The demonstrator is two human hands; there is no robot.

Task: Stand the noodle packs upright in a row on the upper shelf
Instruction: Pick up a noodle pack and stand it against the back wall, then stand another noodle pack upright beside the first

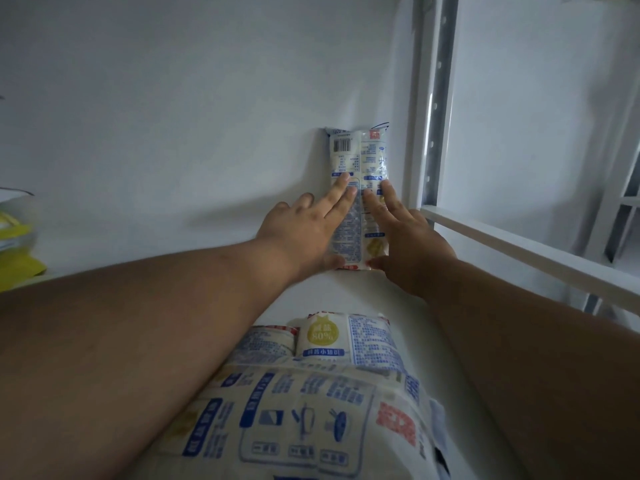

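A white noodle pack [358, 157] with blue print and a barcode stands upright against the back wall, at the right end of the white shelf [311, 292]. My left hand [304, 230] presses its left side with fingers spread. On its right side my right hand [405, 237] does the same, thumb at the pack's bottom edge. Both hands lie flat on the pack rather than closing around it. Three more noodle packs [311, 403] lie flat on the shelf close to me, between my forearms.
A grey perforated metal upright [438, 98] and a white rail [519, 251] bound the shelf on the right. Yellow packaging [17, 247] sits at the far left edge. The white back wall [173, 116] is bare left of the standing pack.
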